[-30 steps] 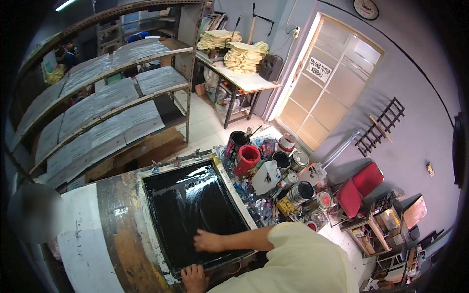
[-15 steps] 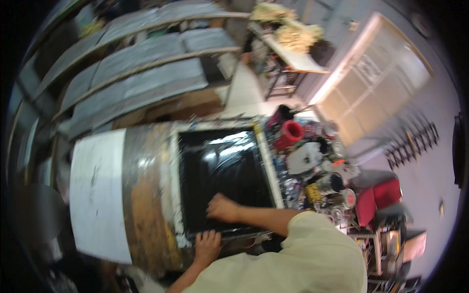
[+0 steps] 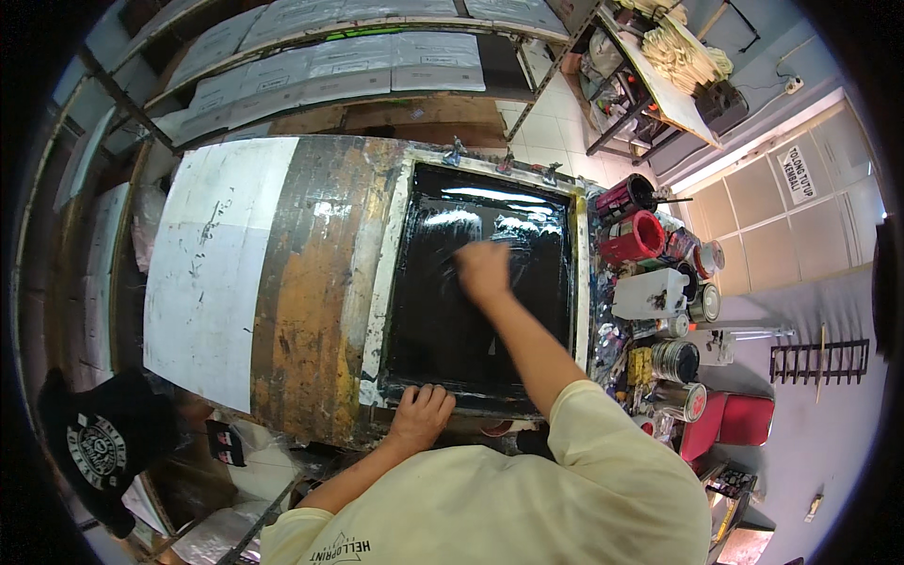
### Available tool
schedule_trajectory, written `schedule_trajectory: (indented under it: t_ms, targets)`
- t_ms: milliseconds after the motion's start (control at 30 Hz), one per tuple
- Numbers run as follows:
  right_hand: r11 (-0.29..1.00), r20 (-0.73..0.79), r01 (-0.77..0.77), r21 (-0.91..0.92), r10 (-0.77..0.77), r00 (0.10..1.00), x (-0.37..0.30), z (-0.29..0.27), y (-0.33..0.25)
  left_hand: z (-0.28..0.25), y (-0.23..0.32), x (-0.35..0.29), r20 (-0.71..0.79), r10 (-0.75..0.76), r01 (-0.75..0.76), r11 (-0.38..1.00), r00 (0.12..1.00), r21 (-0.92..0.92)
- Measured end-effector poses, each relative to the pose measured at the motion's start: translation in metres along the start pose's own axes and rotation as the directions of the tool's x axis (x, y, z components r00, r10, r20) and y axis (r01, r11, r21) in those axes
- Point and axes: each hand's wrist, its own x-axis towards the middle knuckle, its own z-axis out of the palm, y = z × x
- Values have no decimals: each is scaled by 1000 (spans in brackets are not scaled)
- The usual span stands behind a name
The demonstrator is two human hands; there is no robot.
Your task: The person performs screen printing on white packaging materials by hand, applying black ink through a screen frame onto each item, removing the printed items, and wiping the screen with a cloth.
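Observation:
A screen-printing frame (image 3: 381, 282) with pale, paint-stained sides lies on the worktable, its dark mesh (image 3: 428, 311) wet and shiny, brightest toward the far side. Over the middle of the mesh is my right hand (image 3: 485, 273), closed with knuckles up and pressed against the surface. Whatever it may hold is hidden beneath the fingers. My left hand (image 3: 421, 416) grips the frame's near edge, its fingers curled over the top. Metal clamps (image 3: 506, 162) stand along the frame's far edge.
Paint cans, a red tub (image 3: 636, 237) and a white jug (image 3: 650, 294) crowd the table's right side. Left of the frame lies a white sheet (image 3: 212, 273) on stained board (image 3: 301, 311). Racks with wrapped stacks (image 3: 363, 71) stand behind. A person in a black shirt (image 3: 108, 443) is at lower left.
My right hand has moved from the near part of the mesh farther away, toward its middle. My left hand stays on the near edge. The whole view has shifted.

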Motion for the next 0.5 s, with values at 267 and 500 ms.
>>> schedule_trajectory:
  t_ms: [267,500]
  targets:
    - [800,35,-595,-83,599,800,55,17,9,6,-2,-5,12,-9,9,999,1000,44]
    - [987,119,-125,104,112,987,92,1,-47,-2,1,-7,90,-9,4,998,996,63]
